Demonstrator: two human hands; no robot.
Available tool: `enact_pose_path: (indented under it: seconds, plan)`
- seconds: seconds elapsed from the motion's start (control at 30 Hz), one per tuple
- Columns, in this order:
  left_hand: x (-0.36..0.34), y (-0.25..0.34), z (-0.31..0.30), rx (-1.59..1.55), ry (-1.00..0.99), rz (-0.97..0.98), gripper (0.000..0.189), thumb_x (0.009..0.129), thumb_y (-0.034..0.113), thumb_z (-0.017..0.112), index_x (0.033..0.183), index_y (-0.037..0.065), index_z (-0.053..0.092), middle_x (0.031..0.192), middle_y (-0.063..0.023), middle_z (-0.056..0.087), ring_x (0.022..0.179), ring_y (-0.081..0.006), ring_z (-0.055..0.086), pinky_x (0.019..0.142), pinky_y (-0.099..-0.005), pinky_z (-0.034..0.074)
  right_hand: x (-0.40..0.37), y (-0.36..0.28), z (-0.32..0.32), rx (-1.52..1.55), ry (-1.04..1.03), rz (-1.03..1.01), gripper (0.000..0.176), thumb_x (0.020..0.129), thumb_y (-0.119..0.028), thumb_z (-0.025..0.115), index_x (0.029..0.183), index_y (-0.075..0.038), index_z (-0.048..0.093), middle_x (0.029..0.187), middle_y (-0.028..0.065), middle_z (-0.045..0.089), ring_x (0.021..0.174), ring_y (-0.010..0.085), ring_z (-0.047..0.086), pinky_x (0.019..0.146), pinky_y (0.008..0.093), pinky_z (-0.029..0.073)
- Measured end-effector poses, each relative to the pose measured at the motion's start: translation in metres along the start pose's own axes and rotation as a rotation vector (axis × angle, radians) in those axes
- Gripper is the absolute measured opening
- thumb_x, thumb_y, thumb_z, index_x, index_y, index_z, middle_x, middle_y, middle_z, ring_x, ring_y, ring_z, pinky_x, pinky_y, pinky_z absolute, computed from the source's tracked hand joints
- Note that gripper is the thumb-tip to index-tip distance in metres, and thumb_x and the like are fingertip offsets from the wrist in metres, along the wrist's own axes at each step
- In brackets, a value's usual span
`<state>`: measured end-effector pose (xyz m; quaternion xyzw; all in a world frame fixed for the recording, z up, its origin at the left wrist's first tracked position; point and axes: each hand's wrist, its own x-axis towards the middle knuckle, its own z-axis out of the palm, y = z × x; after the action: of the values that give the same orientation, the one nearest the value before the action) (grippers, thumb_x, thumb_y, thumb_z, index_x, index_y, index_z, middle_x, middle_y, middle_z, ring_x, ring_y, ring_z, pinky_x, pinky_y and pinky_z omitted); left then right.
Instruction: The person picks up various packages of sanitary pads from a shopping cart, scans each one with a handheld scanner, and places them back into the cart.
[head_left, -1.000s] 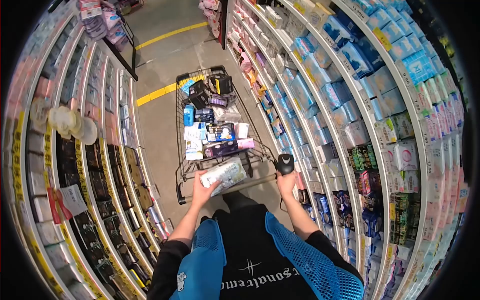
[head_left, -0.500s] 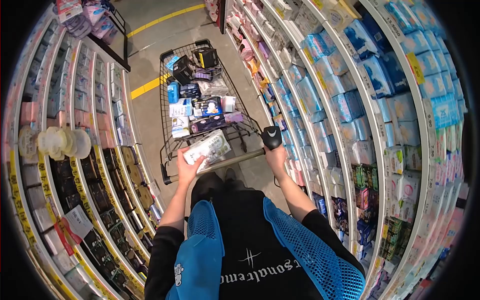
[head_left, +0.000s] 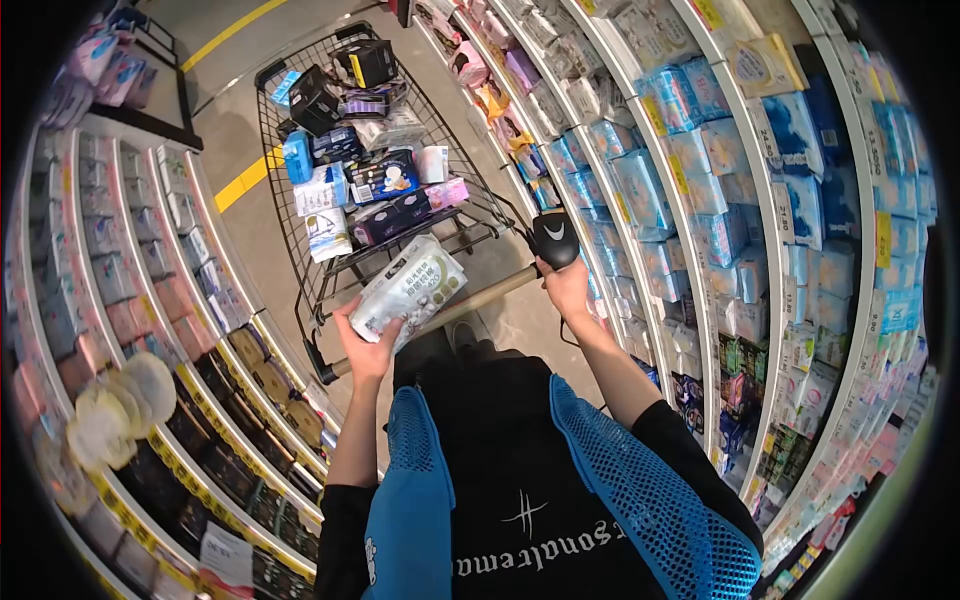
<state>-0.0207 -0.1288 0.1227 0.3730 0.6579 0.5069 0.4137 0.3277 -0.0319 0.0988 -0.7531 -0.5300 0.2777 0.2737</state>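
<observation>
A white soft package with printed characters and green round marks (head_left: 412,290) is gripped by my left hand (head_left: 370,345), the thumb on its near edge. It is tilted above the near end of the shopping cart (head_left: 268,150), close to the pale push bar (head_left: 482,301). My right hand (head_left: 566,288) is closed around a black handheld scanner (head_left: 555,240), at the right end of the bar. A dark cord hangs below this hand. Inside the cart lie several packages, including a dark pack with a white picture (head_left: 384,178) and a black box (head_left: 314,100).
Shelves of blue and pastel packs (head_left: 640,190) line the right side of the aisle. The left shelves (head_left: 150,300) hold boxes and packs, with round pale tags (head_left: 120,410) sticking out. Yellow tape (head_left: 245,185) marks the grey floor.
The white package has come closer to me, showing its printed face larger. The cart and shelves appear turned and shifted in view. The scanner stays in my right hand.
</observation>
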Motion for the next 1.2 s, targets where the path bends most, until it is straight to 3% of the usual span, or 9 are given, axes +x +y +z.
enact_pose_path:
  seconds: [0.13, 0.27, 0.4, 0.5, 0.6, 0.7, 0.87, 0.97, 1.2]
  plan:
    - [0.042, -0.003, -0.013, -0.06, -0.026, -0.049, 0.07, 0.071, 0.01, 0.086, 0.125, -0.002, 0.044, 0.119, -0.0159, 0.05, 0.11, -0.0236, 0.055, 0.095, -0.037, 0.047, 0.024, -0.056, 0.012, 0.0, -0.117, 0.143, 0.017, 0.086, -0.011, 0.074, 0.093, 0.002, 0.066, 0.071, 0.0072, 0.066, 0.054, 0.0131, 0.061, 0.049, 0.0312, 0.049]
    - [0.08, -0.005, -0.023, -0.031, -0.071, -0.026, 0.07, 0.071, 0.013, 0.087, 0.125, -0.002, 0.046, 0.116, -0.0143, 0.049, 0.109, -0.0222, 0.053, 0.095, -0.0352, 0.045, 0.048, -0.085, 0.034, -0.068, -0.07, 0.187, 0.018, 0.087, -0.013, 0.074, 0.091, 0.002, 0.066, 0.07, 0.0073, 0.065, 0.053, 0.0137, 0.061, 0.051, 0.0317, 0.049]
    - [0.117, 0.007, -0.031, -0.094, -0.109, -0.062, 0.071, 0.071, 0.014, 0.087, 0.126, -0.001, 0.044, 0.117, -0.0142, 0.048, 0.11, -0.0219, 0.052, 0.096, -0.0346, 0.045, 0.076, -0.118, 0.048, -0.029, -0.091, 0.206, 0.018, 0.082, -0.013, 0.075, 0.087, 0.002, 0.065, 0.065, 0.0108, 0.067, 0.054, 0.0194, 0.067, 0.055, 0.0341, 0.051]
    - [0.144, 0.008, -0.034, -0.139, -0.106, -0.083, 0.072, 0.072, 0.014, 0.086, 0.127, -0.001, 0.043, 0.117, -0.0141, 0.048, 0.109, -0.0218, 0.052, 0.096, -0.0347, 0.044, 0.095, -0.134, 0.062, -0.027, -0.083, 0.237, 0.019, 0.083, -0.012, 0.074, 0.092, 0.002, 0.065, 0.067, 0.0117, 0.068, 0.053, 0.0177, 0.066, 0.054, 0.0338, 0.052]
    - [0.171, 0.006, -0.035, -0.07, -0.1, 0.006, 0.072, 0.075, 0.019, 0.085, 0.13, -0.001, 0.041, 0.12, -0.0141, 0.047, 0.112, -0.0223, 0.052, 0.097, -0.0346, 0.044, 0.119, -0.148, 0.072, 0.022, -0.092, 0.282, 0.023, 0.081, -0.013, 0.076, 0.096, 0.002, 0.065, 0.072, 0.0137, 0.07, 0.06, 0.0236, 0.069, 0.059, 0.0366, 0.053]
    - [0.196, 0.014, -0.029, -0.041, -0.081, 0.018, 0.071, 0.078, 0.023, 0.083, 0.13, 0.0, 0.041, 0.119, -0.0132, 0.048, 0.111, -0.0217, 0.052, 0.096, -0.0341, 0.044, 0.144, -0.135, 0.087, -0.048, -0.013, 0.116, 0.019, 0.085, -0.012, 0.076, 0.088, 0.002, 0.065, 0.071, 0.0075, 0.066, 0.054, 0.0131, 0.062, 0.05, 0.0312, 0.049]
    - [0.231, 0.018, -0.03, -0.082, -0.075, 0.029, 0.07, 0.078, 0.012, 0.081, 0.132, 0.002, 0.038, 0.122, -0.0159, 0.048, 0.113, -0.0239, 0.053, 0.098, -0.0366, 0.044, 0.18, -0.144, 0.099, -0.04, -0.09, 0.048, 0.021, 0.081, -0.013, 0.077, 0.091, 0.003, 0.067, 0.063, 0.0105, 0.066, 0.053, 0.0166, 0.065, 0.053, 0.0339, 0.051]
    - [0.255, 0.014, -0.021, -0.127, -0.066, 0.077, 0.066, 0.08, 0.016, 0.079, 0.131, 0.002, 0.039, 0.121, -0.0149, 0.048, 0.111, -0.0227, 0.052, 0.098, -0.036, 0.042, 0.204, -0.17, 0.093, 0.012, -0.096, 0.113, 0.032, 0.071, -0.014, 0.083, 0.095, 0.001, 0.069, 0.088, 0.0228, 0.071, 0.089, 0.0383, 0.069, 0.077, 0.0414, 0.054]
    - [0.298, 0.054, 0.008, -0.235, 0.082, -0.073, 0.062, 0.087, 0.027, 0.073, 0.133, 0.002, 0.04, 0.121, -0.0137, 0.051, 0.112, -0.0216, 0.051, 0.1, -0.0357, 0.04, 0.249, -0.185, 0.097, -0.03, -0.189, 0.067, 0.043, 0.071, -0.027, 0.083, 0.105, -0.006, 0.068, 0.092, 0.0217, 0.071, 0.094, 0.0393, 0.068, 0.082, 0.0471, 0.054]
